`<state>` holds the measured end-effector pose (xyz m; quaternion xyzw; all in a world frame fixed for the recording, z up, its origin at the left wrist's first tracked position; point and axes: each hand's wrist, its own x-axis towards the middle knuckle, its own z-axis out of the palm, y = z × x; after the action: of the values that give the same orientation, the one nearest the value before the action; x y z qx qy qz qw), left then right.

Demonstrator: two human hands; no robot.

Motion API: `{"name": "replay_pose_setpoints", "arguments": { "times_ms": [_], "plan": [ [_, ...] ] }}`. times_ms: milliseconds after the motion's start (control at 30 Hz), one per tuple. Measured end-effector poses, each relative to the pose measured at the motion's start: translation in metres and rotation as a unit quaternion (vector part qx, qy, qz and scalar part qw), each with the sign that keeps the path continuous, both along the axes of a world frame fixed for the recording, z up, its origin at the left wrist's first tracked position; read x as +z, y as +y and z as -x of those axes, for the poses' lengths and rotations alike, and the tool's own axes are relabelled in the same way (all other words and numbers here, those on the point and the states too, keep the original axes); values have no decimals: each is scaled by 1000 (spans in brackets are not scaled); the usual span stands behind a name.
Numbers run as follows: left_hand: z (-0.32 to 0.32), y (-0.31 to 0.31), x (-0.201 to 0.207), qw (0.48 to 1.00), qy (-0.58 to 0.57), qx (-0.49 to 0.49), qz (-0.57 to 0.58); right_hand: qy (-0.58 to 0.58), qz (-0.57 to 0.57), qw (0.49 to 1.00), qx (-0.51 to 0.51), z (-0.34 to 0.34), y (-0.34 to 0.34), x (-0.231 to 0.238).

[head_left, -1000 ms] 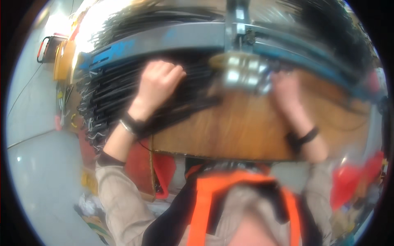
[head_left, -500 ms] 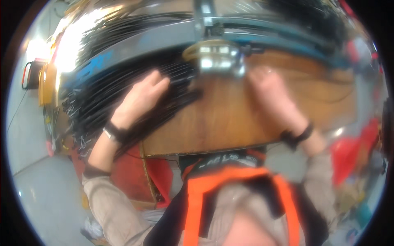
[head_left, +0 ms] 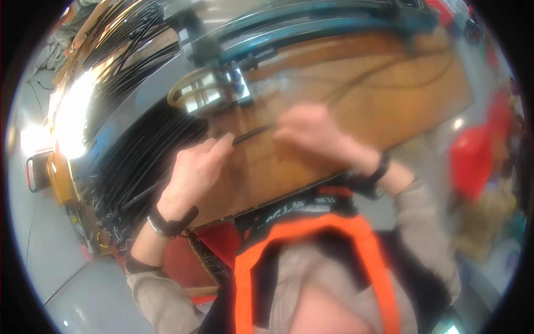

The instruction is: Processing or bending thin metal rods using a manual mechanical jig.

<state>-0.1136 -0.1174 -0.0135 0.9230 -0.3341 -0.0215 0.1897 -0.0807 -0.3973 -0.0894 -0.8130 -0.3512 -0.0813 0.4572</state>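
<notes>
My left hand (head_left: pixel 197 170) is closed in a pinch around a thin black strip (head_left: pixel 253 134), whose free part sticks out to the right over the wooden bench. The strip's left part extends behind my hand toward the pile. My right hand (head_left: pixel 311 131) is curled with its fingertips beside the strip's right end; motion blurs it, and what the fingers hold cannot be made out. A large bundle of black strips (head_left: pixel 147 147) lies on the left. Just beyond my hands stands a shiny metal device (head_left: pixel 208 94) with a yellowish ring, mounted below a grey upright.
The brown wooden bench top (head_left: pixel 378 78) spreads to the right, with a dark thin cable (head_left: pixel 400 83) looping over it. A blue-grey rail (head_left: pixel 334 25) crosses behind. Red sheeting (head_left: pixel 473 161) hangs at right; a red-lined box (head_left: pixel 181 264) sits below the bench's left front.
The view has turned, so the device now appears farther left. My hands have come closer together, and a black strip now shows between them. My right hand has moved toward my left.
</notes>
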Motion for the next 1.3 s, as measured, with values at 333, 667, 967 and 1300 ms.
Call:
{"name": "replay_pose_setpoints", "arguments": {
  "times_ms": [333, 667, 967, 1300],
  "plan": [
    [6, -19, 14, 1000, -10, -21, -5, -152, -2, 986, -71, 9, -13, 9],
    [-29, -68, 71, 997, -60, -17, -48, -391, -7, 919, -48, -41, -57, 31],
    [-109, -107, 107, 971, -207, -52, -110, -236, 8, 960, -152, -117, -159, 22],
    [-123, -100, 89, 975, -199, -40, -87, -253, 17, 918, -304, -122, -131, 33]
  ]
}}
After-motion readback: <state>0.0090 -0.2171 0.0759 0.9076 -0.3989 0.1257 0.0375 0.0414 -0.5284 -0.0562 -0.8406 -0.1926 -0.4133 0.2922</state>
